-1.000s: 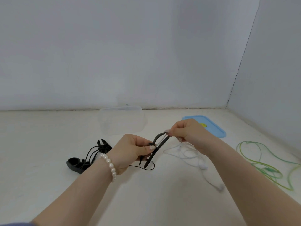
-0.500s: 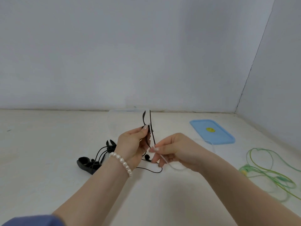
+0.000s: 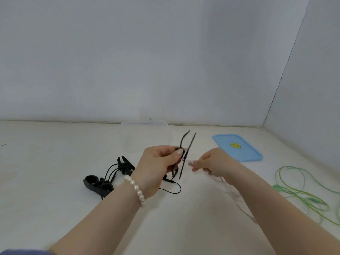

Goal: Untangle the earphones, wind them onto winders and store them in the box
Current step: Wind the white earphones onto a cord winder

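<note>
- Gripping a black winder [image 3: 185,155] between thumb and curled fingers, the left hand [image 3: 158,166] is raised above the white desk [image 3: 55,208]; the winder's two thin prongs are tilted up towards the wall.
- A thin white earphone cable [image 3: 233,196] is pinched at its end by the right hand [image 3: 215,162], just beside the winder; the cable is blurred and trails down under the right forearm.
- A pearl bracelet [image 3: 136,188] is worn on the left wrist.
- Black earphones [image 3: 114,172] are seen lying on the desk left of the left hand, together with further black winders [image 3: 97,183]; a loop of black cable [image 3: 173,188] is spread out below the left hand.
- Green earphones [image 3: 298,190] are heaped loosely at the right edge of the desk, well apart from both hands.
- A clear plastic box [image 3: 145,135] is set open near the back wall, behind the hands.
- Its blue lid [image 3: 237,147] is laid flat on the desk to the right of the box, apart from it.
</note>
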